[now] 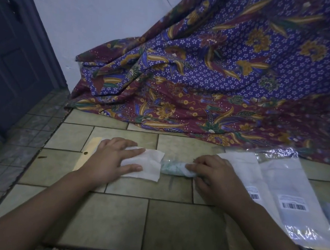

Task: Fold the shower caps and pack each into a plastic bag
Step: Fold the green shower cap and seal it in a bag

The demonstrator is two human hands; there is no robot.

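— How far along?
— My left hand lies flat, fingers spread, pressing the bag. My right hand pinches the rolled cap, whose end touches the bag's edge. Folded, I'd judge, but not packed.
— More to do?
— Probably. Spare bags lie to the right, cloth beyond.

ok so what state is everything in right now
shower cap: rolled into a bundle, lying by the white bag's right edge
white bag: flat on the tiles, pinned down
left hand: fingers straight, pressing on the white bag
right hand: fingers curled, pinching the shower cap's end
spare bags: flat, overlapping, at the right
patterned cloth: draped and crumpled behind
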